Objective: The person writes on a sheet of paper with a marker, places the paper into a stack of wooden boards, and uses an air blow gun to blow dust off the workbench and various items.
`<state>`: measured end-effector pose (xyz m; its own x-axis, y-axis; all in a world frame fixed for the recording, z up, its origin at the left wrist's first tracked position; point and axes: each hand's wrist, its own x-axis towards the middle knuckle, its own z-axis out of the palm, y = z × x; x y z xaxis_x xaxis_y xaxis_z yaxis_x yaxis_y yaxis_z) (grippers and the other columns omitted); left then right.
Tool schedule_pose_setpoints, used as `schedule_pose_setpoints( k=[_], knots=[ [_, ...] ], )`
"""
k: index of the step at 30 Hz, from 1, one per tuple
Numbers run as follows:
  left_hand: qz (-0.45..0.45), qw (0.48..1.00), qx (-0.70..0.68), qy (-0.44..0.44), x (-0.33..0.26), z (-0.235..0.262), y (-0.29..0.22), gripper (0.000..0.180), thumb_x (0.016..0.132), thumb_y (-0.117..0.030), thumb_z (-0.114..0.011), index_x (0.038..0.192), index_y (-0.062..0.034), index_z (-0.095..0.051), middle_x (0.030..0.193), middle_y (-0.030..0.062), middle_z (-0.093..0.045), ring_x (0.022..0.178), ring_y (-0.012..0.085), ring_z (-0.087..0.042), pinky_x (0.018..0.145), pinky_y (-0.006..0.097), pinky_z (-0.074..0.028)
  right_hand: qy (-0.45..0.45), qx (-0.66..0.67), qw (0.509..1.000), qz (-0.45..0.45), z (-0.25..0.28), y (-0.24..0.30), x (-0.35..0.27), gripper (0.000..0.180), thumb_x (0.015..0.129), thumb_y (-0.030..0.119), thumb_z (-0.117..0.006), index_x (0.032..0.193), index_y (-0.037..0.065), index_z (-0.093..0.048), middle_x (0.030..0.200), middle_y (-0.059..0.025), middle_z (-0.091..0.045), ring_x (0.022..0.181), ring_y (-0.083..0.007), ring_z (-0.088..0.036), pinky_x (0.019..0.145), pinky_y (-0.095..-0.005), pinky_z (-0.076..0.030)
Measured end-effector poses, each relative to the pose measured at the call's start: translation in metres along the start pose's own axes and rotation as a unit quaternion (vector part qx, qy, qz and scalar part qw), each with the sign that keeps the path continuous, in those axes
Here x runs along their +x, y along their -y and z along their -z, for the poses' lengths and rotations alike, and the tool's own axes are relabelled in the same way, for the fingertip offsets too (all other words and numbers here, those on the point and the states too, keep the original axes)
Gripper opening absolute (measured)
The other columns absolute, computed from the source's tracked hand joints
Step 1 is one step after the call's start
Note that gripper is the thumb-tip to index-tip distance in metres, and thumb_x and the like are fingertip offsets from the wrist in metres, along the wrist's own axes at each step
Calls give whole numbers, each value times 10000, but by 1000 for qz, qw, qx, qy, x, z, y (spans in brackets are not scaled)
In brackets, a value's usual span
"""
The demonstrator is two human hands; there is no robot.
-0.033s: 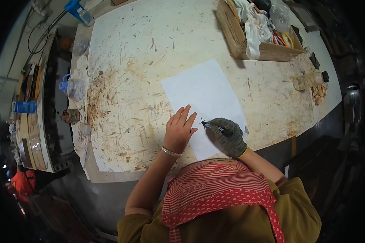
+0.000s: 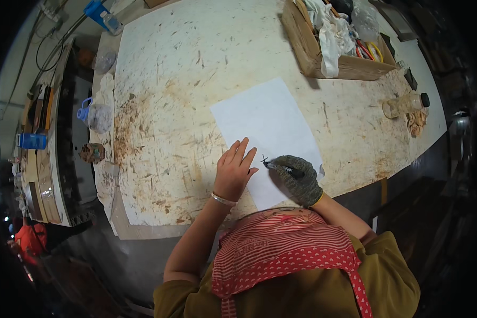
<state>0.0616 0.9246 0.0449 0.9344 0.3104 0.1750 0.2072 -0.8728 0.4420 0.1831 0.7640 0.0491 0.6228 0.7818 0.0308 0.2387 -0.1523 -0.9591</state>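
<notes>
A sheet of white paper point(image 2: 267, 114) lies tilted on the worn white tabletop. My bare left hand point(image 2: 236, 168), with a bracelet at the wrist, rests flat on the paper's left edge, fingers spread. In a grey knitted glove, my right hand point(image 2: 296, 177) grips a dark marker point(image 2: 281, 168). Its tip is at the paper, just below a small black cross-shaped mark point(image 2: 264, 158). Whether the tip touches the sheet, I cannot tell. The lower right part of the paper is hidden behind the glove.
At the far right stands a cardboard box point(image 2: 350, 68) of cloths and tools. A capped clear bottle point(image 2: 405, 105) lies by the right edge. Plastic bottles and a brown-stained jar point(image 2: 93, 152) line the left edge. A person in red point(image 2: 31, 239) is at the lower left.
The marker's tip has shifted slightly toward me, and more of the black mark shows. My left hand and the paper have stayed in place.
</notes>
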Motion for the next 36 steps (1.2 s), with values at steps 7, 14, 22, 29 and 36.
schedule_pose_setpoints(
  k=[7, 14, 22, 29, 36],
  knots=[
    [10, 1000, -4, 11, 0, 0, 0, 541, 665, -145, -741, 1165, -99, -538, 1338, 111, -434, 1221, 276, -418, 949, 391, -354, -22, 54, 998, -11, 0, 0, -1, 159, 806, 83, -634, 940, -1, -621, 851, -103, -648, 730, -144, -613, 641, -260, -490],
    [14, 1000, 16, 10, -1, -3, 2, 479, 734, -206, -682, 1178, -110, -531, 1348, 95, -426, 1238, 253, -403, 984, 384, -329, -95, 196, 971, -103, 4, 1, 6, 204, 795, 88, -656, 973, -6, -622, 813, -71, -642, 706, -99, -597, 649, -233, -490],
    [15, 1000, 16, 11, -3, -4, 5, 500, 718, -211, -692, 1182, -118, -530, 1354, 96, -420, 1236, 258, -406, 975, 390, -339, -55, 41, 994, -86, 6, 9, 8, 204, 788, 74, -660, 973, -7, -629, 909, -96, -657, 760, -102, -621, 656, -235, -505],
    [18, 1000, 18, 12, -1, 0, 1, 530, 680, -199, -722, 1171, -119, -539, 1349, 93, -427, 1221, 256, -424, 955, 382, -351, -38, -50, 997, 43, 8, -2, 1, 230, 773, 11, -645, 999, -11, -606, 895, -105, -651, 752, -156, -632, 645, -251, -512],
    [10, 1000, -8, 1, 0, -1, 1, 515, 678, -156, -719, 1160, -96, -546, 1334, 109, -438, 1207, 281, -425, 937, 394, -352, -20, -62, 996, 61, 14, -1, -4, 203, 762, 13, -651, 962, 9, -620, 899, -110, -647, 762, -215, -634, 668, -269, -512]
  ],
)
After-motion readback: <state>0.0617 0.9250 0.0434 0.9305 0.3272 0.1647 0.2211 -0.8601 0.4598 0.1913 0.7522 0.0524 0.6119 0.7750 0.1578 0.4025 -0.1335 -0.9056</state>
